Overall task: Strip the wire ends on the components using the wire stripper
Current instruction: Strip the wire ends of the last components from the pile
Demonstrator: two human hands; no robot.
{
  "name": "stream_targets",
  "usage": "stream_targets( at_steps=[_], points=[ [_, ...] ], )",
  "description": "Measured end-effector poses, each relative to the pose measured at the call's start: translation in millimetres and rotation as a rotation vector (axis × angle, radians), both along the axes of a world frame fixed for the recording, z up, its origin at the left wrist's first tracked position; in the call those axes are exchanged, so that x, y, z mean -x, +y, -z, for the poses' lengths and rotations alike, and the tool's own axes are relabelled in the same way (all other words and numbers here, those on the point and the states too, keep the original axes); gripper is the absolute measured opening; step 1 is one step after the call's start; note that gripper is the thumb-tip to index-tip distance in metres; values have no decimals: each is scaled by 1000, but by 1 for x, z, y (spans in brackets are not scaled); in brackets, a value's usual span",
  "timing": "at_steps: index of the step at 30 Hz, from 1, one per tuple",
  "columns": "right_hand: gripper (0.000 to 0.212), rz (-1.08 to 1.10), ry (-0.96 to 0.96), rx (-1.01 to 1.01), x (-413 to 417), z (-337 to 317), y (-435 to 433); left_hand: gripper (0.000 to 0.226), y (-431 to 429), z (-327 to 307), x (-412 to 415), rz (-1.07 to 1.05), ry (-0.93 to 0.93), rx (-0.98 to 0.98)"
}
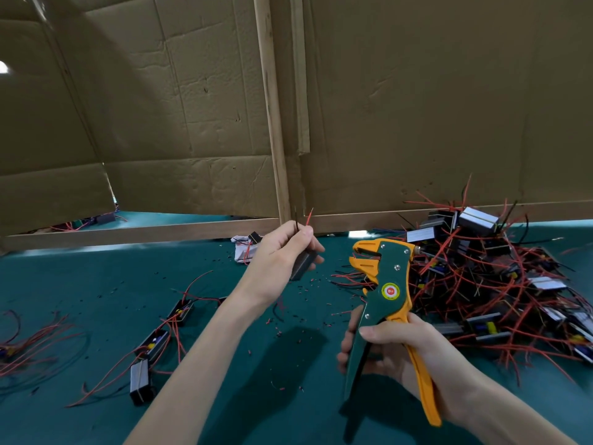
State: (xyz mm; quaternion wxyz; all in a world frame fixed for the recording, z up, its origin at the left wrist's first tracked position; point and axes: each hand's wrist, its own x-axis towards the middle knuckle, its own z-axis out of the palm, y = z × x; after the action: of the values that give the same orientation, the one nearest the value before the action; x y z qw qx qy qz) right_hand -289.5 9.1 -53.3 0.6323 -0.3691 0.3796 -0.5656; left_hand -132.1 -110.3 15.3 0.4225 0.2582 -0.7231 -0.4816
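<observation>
Left hand [279, 252] fingers pinch component [303, 266], 2 wires [308, 216] upright, over table [96, 277] centre | right hand [401, 351] fingers curled round stripper [385, 284], jaws apart, beside | pile [481, 284] at right edge likely unstripped | row [154, 345] near left edge maybe done

On the table [288, 364] we found a pile of components [475, 277] at right, loose components [150, 345] at left, cardboard [417, 107] behind.

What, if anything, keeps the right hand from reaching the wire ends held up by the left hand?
Likely yes, it can reach: the right hand grips the wire stripper, jaws facing the wire ends above the left hand, with only open air between.
</observation>
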Motion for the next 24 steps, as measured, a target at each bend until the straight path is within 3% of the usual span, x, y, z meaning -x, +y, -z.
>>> stream_targets(
  at_steps=[8, 15, 21, 24],
  points=[
    [26, 42, -32, -2, -1, -8, 2, 27, -3, 28, 11, -48, -110, -3],
    [20, 51, -23, 20, 2, -12, 4, 19, -7, 40, 14, -174, -49, 4],
    [41, -73, 27, -10, 14, -10, 1, 11, -6, 16, 4, -16, -31, 27],
    [34, -146, 61, 12, 15, -11, 1, 12, 0, 6, 0, 62, -35, 36]
  ],
)
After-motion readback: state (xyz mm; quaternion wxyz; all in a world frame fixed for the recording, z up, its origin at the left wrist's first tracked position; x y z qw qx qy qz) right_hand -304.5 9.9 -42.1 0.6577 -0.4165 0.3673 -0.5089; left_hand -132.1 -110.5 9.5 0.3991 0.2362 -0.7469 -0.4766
